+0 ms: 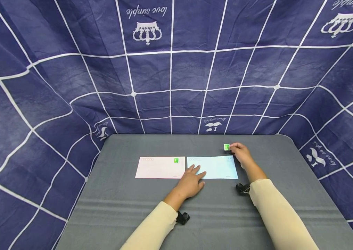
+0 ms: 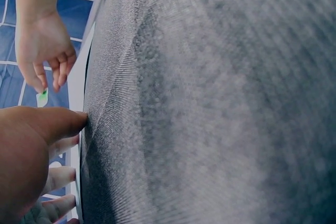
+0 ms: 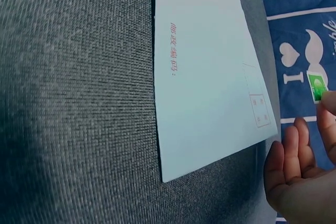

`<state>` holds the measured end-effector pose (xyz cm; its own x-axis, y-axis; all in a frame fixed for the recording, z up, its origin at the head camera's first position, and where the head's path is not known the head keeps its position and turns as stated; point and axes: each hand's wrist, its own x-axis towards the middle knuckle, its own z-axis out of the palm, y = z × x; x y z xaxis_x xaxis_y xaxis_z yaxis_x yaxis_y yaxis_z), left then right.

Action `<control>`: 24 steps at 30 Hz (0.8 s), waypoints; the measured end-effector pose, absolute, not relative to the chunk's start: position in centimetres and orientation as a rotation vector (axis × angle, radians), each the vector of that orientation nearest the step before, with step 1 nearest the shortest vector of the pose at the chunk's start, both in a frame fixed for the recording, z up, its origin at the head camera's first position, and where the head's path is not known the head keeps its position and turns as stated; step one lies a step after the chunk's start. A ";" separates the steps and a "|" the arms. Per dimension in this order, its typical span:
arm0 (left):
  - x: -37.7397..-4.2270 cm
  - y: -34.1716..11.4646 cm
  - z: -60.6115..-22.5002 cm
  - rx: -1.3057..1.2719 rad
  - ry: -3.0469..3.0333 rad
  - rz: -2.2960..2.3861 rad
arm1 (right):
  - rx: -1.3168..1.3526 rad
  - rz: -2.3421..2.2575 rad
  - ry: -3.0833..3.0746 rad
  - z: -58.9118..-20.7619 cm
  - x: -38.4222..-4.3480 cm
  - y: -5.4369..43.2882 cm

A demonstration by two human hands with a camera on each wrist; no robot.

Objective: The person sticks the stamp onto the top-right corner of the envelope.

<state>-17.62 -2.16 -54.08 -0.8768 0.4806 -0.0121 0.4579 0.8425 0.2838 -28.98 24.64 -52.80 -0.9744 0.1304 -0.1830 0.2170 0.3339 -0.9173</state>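
Between thumb and forefinger, my right hand (image 1: 240, 153) pinches a small green stamp (image 1: 227, 147) with a white border, held above the table beyond the light blue envelope (image 1: 217, 166). In the right wrist view the stamp (image 3: 317, 86) is lifted clear of that envelope (image 3: 210, 93), whose printed stamp box shows at one corner. My left hand (image 1: 191, 182) rests with spread fingers on the blue envelope's left part. Left of it lies a pink envelope (image 1: 157, 167), with a green stamp (image 1: 176, 160) at its upper right corner.
Both envelopes lie side by side on a grey cloth-covered table (image 1: 117, 201). A blue curtain (image 1: 189, 69) with white grid lines stands behind and at both sides. Each wrist wears a black camera mount, one near the left sleeve (image 1: 157, 225).
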 end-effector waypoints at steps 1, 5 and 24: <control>-17.6 -2.2 -54.1 0.747 2.935 0.426 | 0.328 -1.740 2.506 -52.8 -28.9 24.7; -17.6 -2.2 -54.1 0.744 2.930 0.433 | 0.331 -1.725 2.520 -52.7 -28.6 24.9; -17.7 -2.2 -54.1 0.737 2.917 0.416 | 0.313 -1.603 2.550 -52.9 -26.8 25.0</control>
